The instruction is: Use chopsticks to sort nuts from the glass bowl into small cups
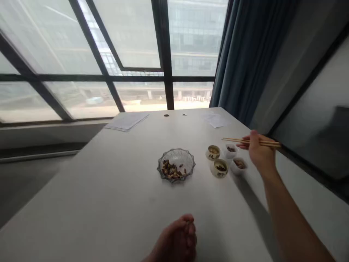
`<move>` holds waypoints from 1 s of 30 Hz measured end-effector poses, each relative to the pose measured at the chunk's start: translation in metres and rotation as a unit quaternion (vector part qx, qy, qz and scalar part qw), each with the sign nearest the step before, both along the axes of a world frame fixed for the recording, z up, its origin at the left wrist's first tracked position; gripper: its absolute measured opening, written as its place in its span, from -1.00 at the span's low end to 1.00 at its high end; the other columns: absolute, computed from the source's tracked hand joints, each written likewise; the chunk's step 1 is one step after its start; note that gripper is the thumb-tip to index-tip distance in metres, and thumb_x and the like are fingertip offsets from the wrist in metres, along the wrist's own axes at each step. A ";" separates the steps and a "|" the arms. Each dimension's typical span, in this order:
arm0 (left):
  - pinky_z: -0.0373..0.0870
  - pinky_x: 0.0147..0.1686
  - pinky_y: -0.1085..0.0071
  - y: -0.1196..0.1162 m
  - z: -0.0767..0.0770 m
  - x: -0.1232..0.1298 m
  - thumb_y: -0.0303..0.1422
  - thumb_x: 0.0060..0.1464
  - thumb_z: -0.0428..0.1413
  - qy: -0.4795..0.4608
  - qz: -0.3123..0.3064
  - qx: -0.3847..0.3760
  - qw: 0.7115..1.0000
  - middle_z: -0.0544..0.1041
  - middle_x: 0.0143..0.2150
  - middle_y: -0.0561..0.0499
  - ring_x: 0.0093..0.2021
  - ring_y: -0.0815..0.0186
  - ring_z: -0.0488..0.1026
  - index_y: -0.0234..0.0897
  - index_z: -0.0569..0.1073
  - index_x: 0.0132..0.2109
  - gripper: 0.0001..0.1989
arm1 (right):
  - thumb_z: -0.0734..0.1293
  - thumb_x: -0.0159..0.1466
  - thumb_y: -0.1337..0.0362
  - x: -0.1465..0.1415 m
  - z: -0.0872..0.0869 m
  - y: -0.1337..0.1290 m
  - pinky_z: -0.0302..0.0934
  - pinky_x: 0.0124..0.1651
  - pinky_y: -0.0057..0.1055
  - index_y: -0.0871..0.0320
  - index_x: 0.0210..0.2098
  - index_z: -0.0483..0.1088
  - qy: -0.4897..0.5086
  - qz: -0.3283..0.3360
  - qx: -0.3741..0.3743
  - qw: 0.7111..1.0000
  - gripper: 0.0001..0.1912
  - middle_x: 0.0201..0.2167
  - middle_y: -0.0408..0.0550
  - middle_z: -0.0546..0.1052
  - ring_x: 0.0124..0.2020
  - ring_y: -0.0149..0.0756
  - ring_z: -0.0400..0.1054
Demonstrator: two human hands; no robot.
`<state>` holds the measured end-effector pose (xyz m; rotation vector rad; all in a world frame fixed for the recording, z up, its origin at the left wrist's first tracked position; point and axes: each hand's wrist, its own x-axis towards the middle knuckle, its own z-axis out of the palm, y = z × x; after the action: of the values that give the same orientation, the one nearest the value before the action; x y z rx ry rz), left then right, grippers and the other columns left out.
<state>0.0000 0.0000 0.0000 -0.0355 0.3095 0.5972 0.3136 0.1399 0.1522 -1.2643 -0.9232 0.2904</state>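
My right hand (260, 151) is closed around a pair of wooden chopsticks (231, 139), their tips pointing left above the small cups. Below the tips stand a white cup (231, 155) with dark bits and another white cup (239, 171) with brownish pieces. Beside them are two cream cups with dark painted characters, a farther cup (212, 157) and a nearer cup (219, 174), both with food pieces inside. A scalloped glass dish (190, 160) holds a heap of mixed nuts or beans (171, 170). My left hand (180, 236) rests at the near side, fingers curled, with nothing visible in it.
Everything stands on a white table (109, 189). Papers (127, 120) lie at its far left, and another sheet (216, 119) at the far right. Two small dark items sit near the far edge. Behind are large windows and a blue curtain (245, 62).
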 end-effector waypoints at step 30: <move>0.23 -0.39 0.49 -0.001 -0.002 0.001 -0.43 0.11 0.29 -0.002 0.009 0.037 0.999 0.60 -0.31 0.07 -0.37 0.41 0.52 -0.24 0.56 -0.15 -0.86 | 0.27 0.40 0.02 -0.105 -0.070 -0.007 0.34 -0.40 -0.44 0.15 -0.41 0.53 -0.179 0.373 -0.112 0.903 -0.59 -0.48 -0.06 0.60 -0.49 -0.32 0.49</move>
<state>0.0009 -0.0009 -0.0021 0.0318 0.2831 0.6262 0.2090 0.1327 0.0827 -1.1385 -1.7262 0.8020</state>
